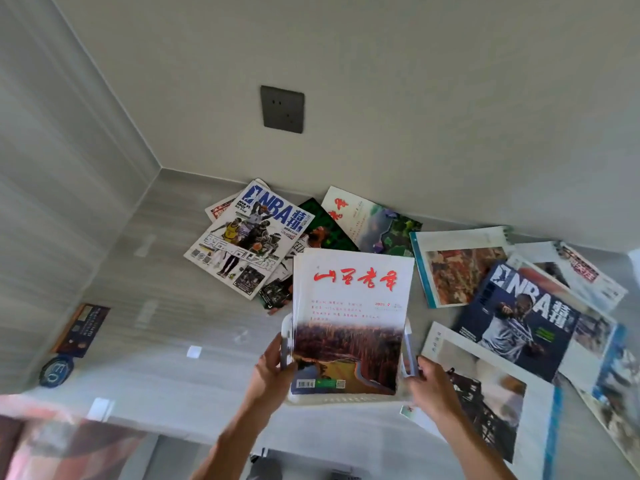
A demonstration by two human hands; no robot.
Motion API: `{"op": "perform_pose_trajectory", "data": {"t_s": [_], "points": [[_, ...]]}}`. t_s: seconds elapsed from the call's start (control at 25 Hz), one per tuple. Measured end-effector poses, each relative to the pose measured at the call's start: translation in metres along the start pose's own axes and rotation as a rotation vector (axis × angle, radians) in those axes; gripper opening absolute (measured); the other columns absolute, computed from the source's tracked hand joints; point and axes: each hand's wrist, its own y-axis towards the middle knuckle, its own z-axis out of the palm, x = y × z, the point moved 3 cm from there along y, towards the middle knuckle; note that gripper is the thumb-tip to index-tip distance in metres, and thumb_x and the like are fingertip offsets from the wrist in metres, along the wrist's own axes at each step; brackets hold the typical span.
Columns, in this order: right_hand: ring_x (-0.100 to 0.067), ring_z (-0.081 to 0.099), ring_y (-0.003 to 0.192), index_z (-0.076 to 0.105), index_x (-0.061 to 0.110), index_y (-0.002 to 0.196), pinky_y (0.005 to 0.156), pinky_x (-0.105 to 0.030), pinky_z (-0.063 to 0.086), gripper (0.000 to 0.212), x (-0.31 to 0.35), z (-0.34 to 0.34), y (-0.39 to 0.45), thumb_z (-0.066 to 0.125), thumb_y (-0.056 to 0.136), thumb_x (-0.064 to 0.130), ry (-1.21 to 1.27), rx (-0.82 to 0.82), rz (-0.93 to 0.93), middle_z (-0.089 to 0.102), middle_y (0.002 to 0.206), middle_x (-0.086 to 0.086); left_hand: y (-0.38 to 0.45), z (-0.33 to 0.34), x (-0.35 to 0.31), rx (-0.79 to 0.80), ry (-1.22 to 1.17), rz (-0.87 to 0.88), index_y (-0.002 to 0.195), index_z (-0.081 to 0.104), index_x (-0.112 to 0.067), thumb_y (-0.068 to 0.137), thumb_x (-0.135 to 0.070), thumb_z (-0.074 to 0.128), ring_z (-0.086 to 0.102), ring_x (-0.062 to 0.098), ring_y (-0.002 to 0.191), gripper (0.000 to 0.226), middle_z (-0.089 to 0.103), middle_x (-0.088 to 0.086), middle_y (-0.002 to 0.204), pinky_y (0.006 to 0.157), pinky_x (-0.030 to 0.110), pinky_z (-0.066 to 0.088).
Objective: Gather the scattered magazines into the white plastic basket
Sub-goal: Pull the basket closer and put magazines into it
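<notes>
A white plastic basket (346, 398) sits on a grey table (173, 306), holding a magazine with red calligraphy (349, 317) that stands upright inside. The left hand (273, 370) grips the basket's left wall; the right hand (427, 386) grips its right wall. Beyond and right of the basket, scattered magazines (249, 237) lie flat.

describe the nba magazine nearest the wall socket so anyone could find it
Start at the dark wall socket and drop to the pile below. The NBA magazine tops its left side. Unlike the dark blue NBA issue far right, its cover is white with several players.
</notes>
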Motion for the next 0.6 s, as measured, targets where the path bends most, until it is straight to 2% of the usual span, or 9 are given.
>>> {"op": "perform_pose_trajectory", "data": {"t_s": [0.08, 0.16, 0.28, 0.36, 0.4, 0.44, 0.52, 0.56, 0.6], "points": [[-0.019, 0.058, 0.06, 0.063, 0.016, 0.082, 0.055, -0.032, 0.048, 0.011, -0.01, -0.016, 0.01, 0.059, 0.085, 0.006, 0.105, -0.024, -0.014, 0.066, 0.077, -0.01, 0.023, 0.024, -0.015, -0.01, -0.013, -0.03, 0.124, 0.056, -0.029, 0.085, 0.007, 0.054, 0.064, 0.005, 0.086, 0.053, 0.067, -0.004, 0.115, 0.061, 0.017, 0.049], [-0.012, 0.059, 0.061, 0.062, 0.026, 0.083, 0.06, -0.029, 0.05, 0.016, -0.006, -0.024, 0.023, 0.06, 0.09, 0.013, 0.231, -0.008, -0.061, 0.067, 0.082, -0.004, 0.05, 0.033, -0.026, -0.051, -0.064, -0.053, 0.126, 0.054, -0.027, 0.086, 0.008, 0.055, 0.061, 0.009, 0.091, 0.053, 0.062, -0.009, 0.114, 0.059, 0.016, 0.05], [-0.017, 0.063, 0.073, 0.065, 0.027, 0.099, 0.07, -0.039, 0.056, 0.01, 0.011, -0.027, 0.048, 0.058, 0.093, 0.021, 0.369, 0.01, -0.131, 0.068, 0.09, 0.0, 0.083, 0.031, -0.03, -0.117, -0.07, -0.038, 0.114, 0.062, -0.033, 0.083, 0.012, 0.058, 0.057, 0.013, 0.082, 0.055, 0.067, -0.013, 0.095, 0.057, 0.025, 0.046], [-0.022, 0.065, 0.087, 0.064, 0.022, 0.112, 0.078, -0.045, 0.056, 0.019, 0.023, -0.028, 0.06, 0.059, 0.094, 0.026, 0.358, -0.001, -0.177, 0.07, 0.1, -0.002, 0.091, 0.028, -0.032, -0.13, -0.043, -0.01, 0.097, 0.067, -0.045, 0.082, 0.01, 0.06, 0.057, 0.015, 0.075, 0.058, 0.07, -0.018, 0.077, 0.058, 0.026, 0.043], [-0.021, 0.066, 0.09, 0.063, 0.023, 0.114, 0.078, -0.045, 0.058, 0.022, 0.024, -0.028, 0.061, 0.061, 0.093, 0.029, 0.375, 0.009, -0.177, 0.07, 0.103, -0.002, 0.093, 0.028, -0.033, -0.134, -0.024, -0.013, 0.09, 0.067, -0.047, 0.082, 0.009, 0.061, 0.057, 0.015, 0.073, 0.057, 0.071, -0.017, 0.076, 0.058, 0.026, 0.043], [-0.017, 0.067, 0.089, 0.062, 0.023, 0.115, 0.073, -0.04, 0.06, 0.024, 0.02, -0.028, 0.057, 0.063, 0.093, 0.031, 0.432, 0.019, -0.166, 0.071, 0.104, -0.001, 0.09, 0.03, -0.035, -0.134, -0.005, -0.019, 0.094, 0.067, -0.043, 0.082, 0.007, 0.063, 0.058, 0.015, 0.075, 0.052, 0.072, -0.012, 0.084, 0.059, 0.026, 0.044], [-0.005, 0.066, 0.085, 0.06, 0.021, 0.119, 0.069, -0.023, 0.054, 0.031, -0.004, -0.034, 0.038, 0.066, 0.091, 0.035, 0.485, -0.041, -0.142, 0.069, 0.109, 0.003, 0.076, 0.029, -0.038, -0.192, 0.044, 0.016, 0.115, 0.06, -0.03, 0.082, -0.002, 0.068, 0.061, 0.016, 0.089, 0.044, 0.067, -0.001, 0.109, 0.069, 0.03, 0.049], [-0.004, 0.065, 0.089, 0.059, 0.021, 0.123, 0.074, -0.022, 0.051, 0.036, -0.026, -0.039, 0.026, 0.065, 0.09, 0.036, 0.378, -0.116, -0.123, 0.067, 0.115, 0.005, 0.064, 0.028, -0.041, -0.281, 0.134, 0.065, 0.121, 0.056, -0.025, 0.083, -0.01, 0.069, 0.062, 0.018, 0.096, 0.043, 0.063, 0.002, 0.116, 0.074, 0.035, 0.053], [-0.009, 0.063, 0.101, 0.055, 0.022, 0.129, 0.081, -0.027, 0.05, 0.043, -0.052, -0.042, 0.014, 0.063, 0.09, 0.037, 0.143, -0.187, -0.101, 0.064, 0.123, 0.006, 0.049, 0.028, -0.042, -0.395, 0.234, 0.137, 0.12, 0.055, -0.024, 0.084, -0.019, 0.068, 0.063, 0.023, 0.097, 0.039, 0.062, 0.004, 0.116, 0.074, 0.039, 0.054]]}}
